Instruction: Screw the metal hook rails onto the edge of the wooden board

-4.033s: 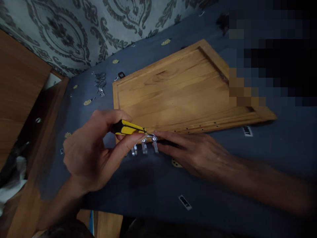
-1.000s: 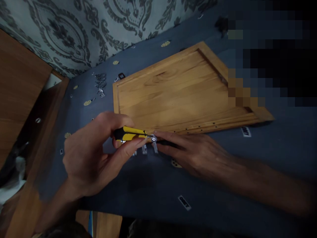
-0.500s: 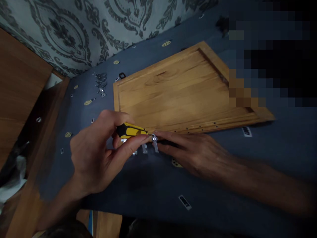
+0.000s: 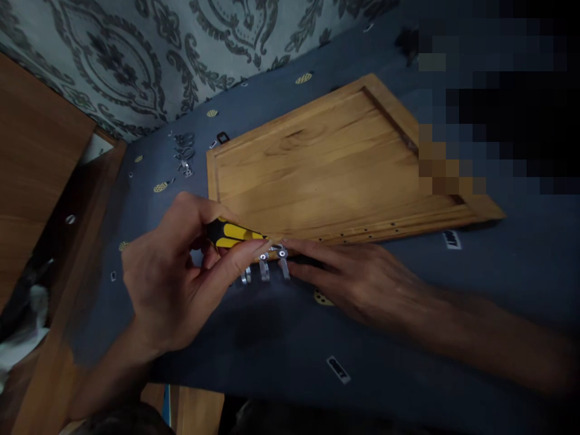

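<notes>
My left hand (image 4: pixel 174 284) is closed around a screwdriver (image 4: pixel 238 234) with a yellow and black handle. Its shaft points right, towards a silver metal hook (image 4: pixel 283 266) with a cross-head screw in its base, at the near edge of a wooden board (image 4: pixel 312 169). Where exactly the tip sits is hard to see. The fingertips of my right hand (image 4: pixel 362 278) press on either side of that hook, steadying it against the edge. Beside it, a second metal hook (image 4: pixel 264 270) is in line along the edge, and a third hook (image 4: pixel 245 275) is partly covered by my left thumb.
Small dark holes (image 4: pixel 366 230) run along the board's near edge. Several loose hooks (image 4: pixel 185 154) lie on the dark blue patterned cloth (image 4: pixel 272 350) at left. A small black frame-like piece (image 4: pixel 223 138) touches the board's far left corner. Patterned wallpaper (image 4: pixel 122 60) rises behind.
My left hand has shifted slightly left and turned the screwdriver, so its handle shows a different side and the second hook's screw is uncovered. My right hand has stayed in place.
</notes>
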Tool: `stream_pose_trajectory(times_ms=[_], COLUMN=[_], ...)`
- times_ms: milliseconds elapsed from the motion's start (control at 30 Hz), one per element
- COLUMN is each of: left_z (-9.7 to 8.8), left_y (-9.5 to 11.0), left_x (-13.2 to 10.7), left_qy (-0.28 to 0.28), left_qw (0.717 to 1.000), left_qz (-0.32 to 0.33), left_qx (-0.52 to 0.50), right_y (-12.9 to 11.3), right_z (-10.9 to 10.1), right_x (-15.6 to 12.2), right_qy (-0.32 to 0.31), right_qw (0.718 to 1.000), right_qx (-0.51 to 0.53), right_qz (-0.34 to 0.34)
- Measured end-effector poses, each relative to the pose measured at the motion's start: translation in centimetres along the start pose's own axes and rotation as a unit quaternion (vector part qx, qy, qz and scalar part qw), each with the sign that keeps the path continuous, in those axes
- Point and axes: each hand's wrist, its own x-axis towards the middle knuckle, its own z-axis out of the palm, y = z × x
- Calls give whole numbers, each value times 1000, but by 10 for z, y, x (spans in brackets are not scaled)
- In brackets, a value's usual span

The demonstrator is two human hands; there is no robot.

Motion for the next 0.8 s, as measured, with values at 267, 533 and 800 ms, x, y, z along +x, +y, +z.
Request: stream_pose_trajectory(times_ms=[267,533,800], left_z=[2,-8,-13], left_y=[1,-2,5], left_x=[-2,0,-1], left_qy=[14,24,74], left_qw=[1000,998,992], left_qz=[-12,-54,-80], left_qx=[5,-34,-71], right_y=[1,1,2], right_z=[-1,0,-1], right_x=[-1,0,1], right_qy=[18,-2,-20], right_qw=[1000,1000,1000], right_qx=[7,3,4], right_qz=[-9,-1,-1])
